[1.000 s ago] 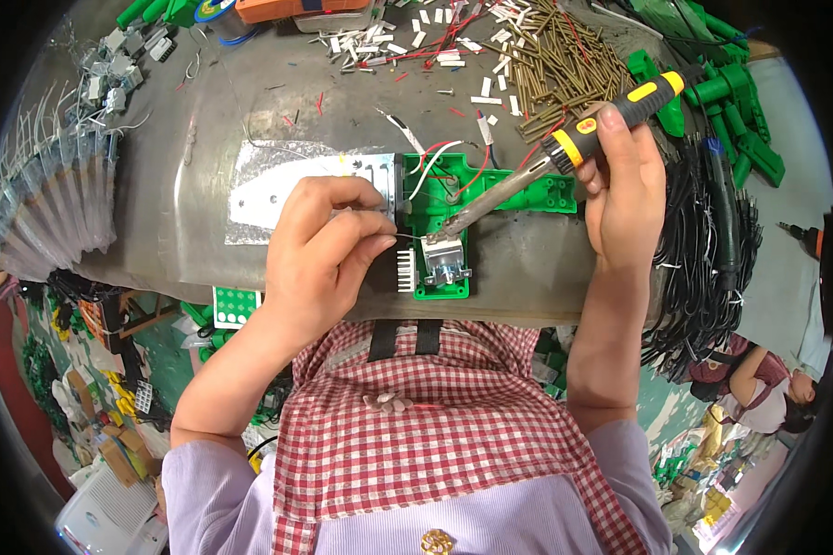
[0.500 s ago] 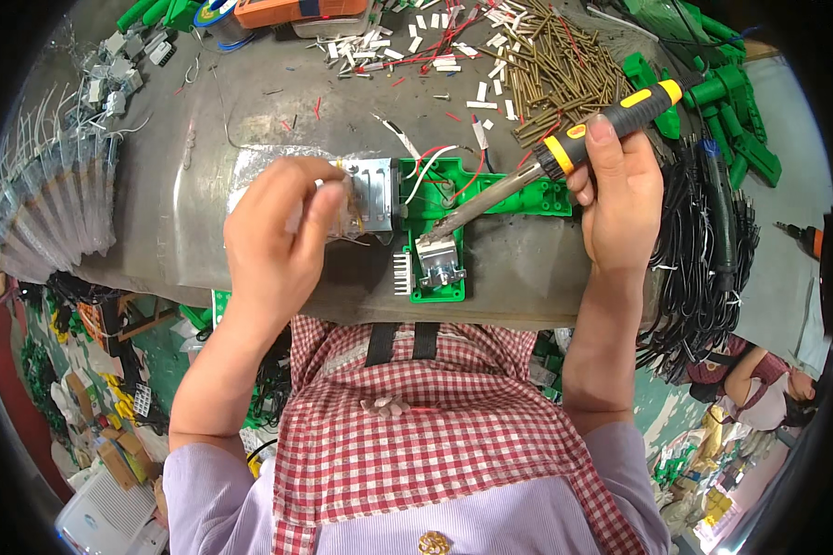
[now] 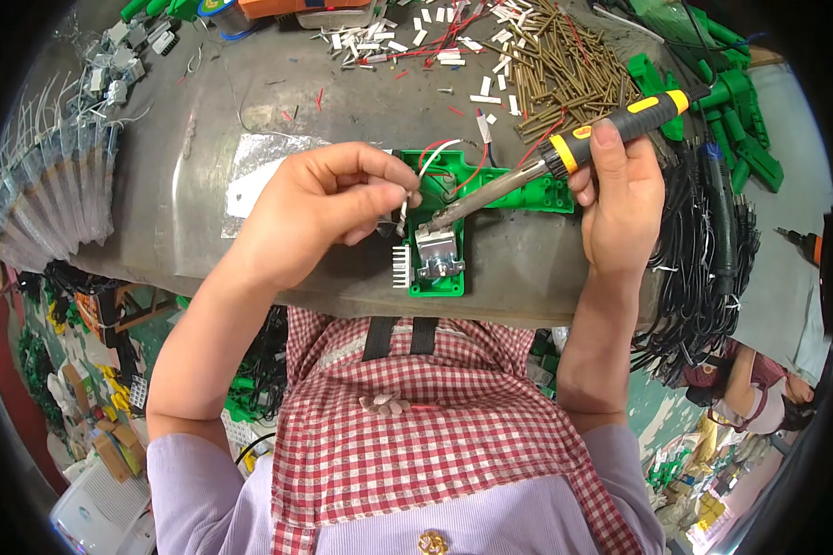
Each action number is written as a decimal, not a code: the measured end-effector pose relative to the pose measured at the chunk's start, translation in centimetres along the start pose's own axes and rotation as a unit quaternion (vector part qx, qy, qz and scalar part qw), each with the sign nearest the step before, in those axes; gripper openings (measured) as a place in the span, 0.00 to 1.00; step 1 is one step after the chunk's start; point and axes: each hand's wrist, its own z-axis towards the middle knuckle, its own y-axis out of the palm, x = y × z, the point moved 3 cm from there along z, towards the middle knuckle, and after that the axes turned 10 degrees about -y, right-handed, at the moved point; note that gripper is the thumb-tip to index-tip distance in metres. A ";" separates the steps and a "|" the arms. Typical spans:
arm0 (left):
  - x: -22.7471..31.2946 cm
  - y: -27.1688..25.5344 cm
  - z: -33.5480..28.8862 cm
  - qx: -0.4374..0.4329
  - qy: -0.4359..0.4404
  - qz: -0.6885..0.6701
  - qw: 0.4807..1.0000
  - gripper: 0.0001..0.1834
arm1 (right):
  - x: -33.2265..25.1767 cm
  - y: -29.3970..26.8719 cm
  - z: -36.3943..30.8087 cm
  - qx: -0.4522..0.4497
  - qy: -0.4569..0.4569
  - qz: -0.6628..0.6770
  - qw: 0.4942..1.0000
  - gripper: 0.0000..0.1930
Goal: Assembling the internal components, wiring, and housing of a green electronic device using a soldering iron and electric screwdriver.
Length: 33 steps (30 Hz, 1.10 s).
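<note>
while my right hand (image 3: 620, 199) stays wrapped tight around the soldering iron (image 3: 565, 153) handle, its tip rests on the metal part of the green circuit board (image 3: 440, 254) just below my left hand (image 3: 319, 208), whose fingertips pinch a thin white wire (image 3: 404, 208) beside that tip, over the grey workbench (image 3: 204, 111).

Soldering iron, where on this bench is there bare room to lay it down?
Bare grey table lies right of the green board, below the right hand. Another free patch sits between the foil sheet and the far wire scraps. The brass pins and black cables crowd the right.
</note>
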 end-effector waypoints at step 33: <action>-1.0 2.1 -0.3 0.226 0.228 0.371 0.872 0.08 | 0.3 0.3 -0.1 -0.013 0.003 0.005 1.000 0.12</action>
